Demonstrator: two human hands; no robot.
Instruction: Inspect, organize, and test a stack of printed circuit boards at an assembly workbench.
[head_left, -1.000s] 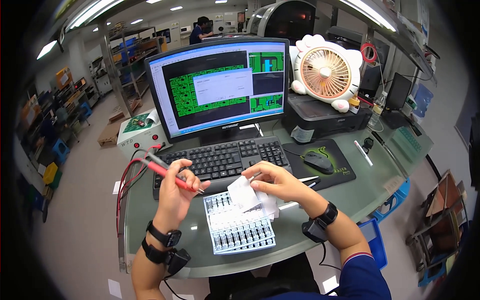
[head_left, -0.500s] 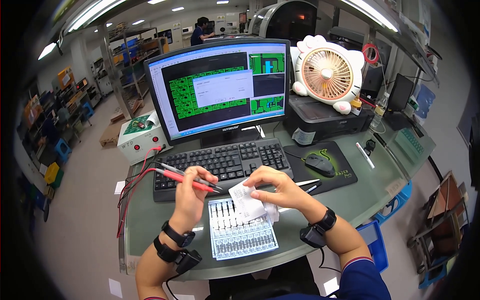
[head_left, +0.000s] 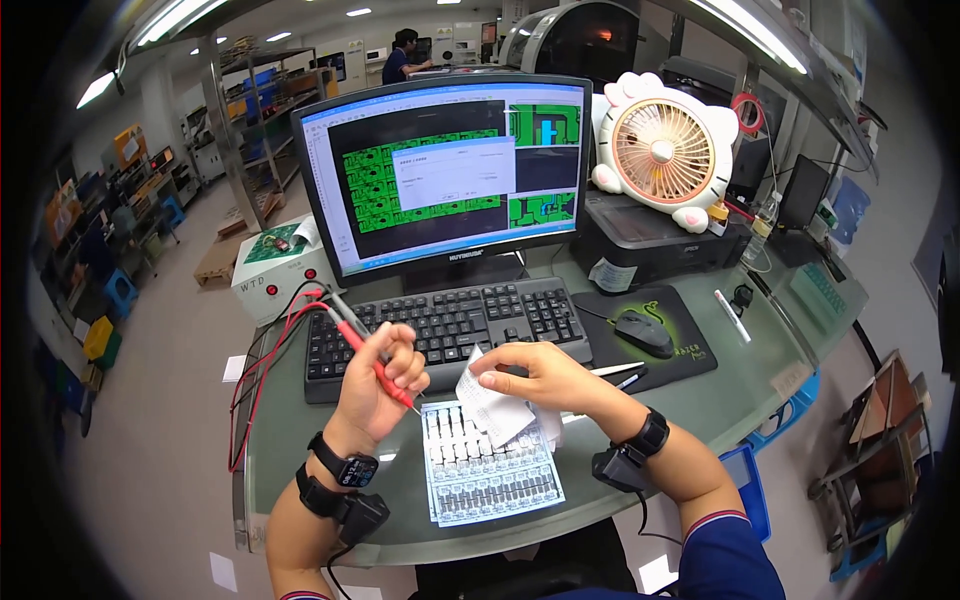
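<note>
Two hands were at work in the head view I was watching, both over the near middle of the glass worktop (head_left: 700, 420). The left hand (head_left: 380, 385) had its fingers (head_left: 405, 372) curled shut around a red test probe (head_left: 375, 368) and a black test probe (head_left: 345, 312); the red tip pointed down and to the right, just above the far left corner of the panel of small circuit boards (head_left: 490, 470). The probes' red and black leads (head_left: 255, 370) looped off to the left, toward a white tester box (head_left: 270, 275) at the far left of the worktop.

The right hand (head_left: 540, 375) pinched a creased white slip of paper (head_left: 495, 405) between thumb and forefinger, the other fingers loosely bent. The slip lay over the far part of the panel, touching it. The panel rested flat on the worktop, just near of the black keyboard (head_left: 450, 325), between my two forearms.

Beyond the keyboard stood a monitor (head_left: 450, 170) showing green board layouts. To the right lay a black mouse (head_left: 643, 332) on its dark pad (head_left: 680, 355), and farther back a pink and white desk fan (head_left: 665, 150) sat on a black printer (head_left: 650, 235). A white marker pen (head_left: 731, 315) lay at the right. Far off, another person (head_left: 403, 55) stood at a bench.
</note>
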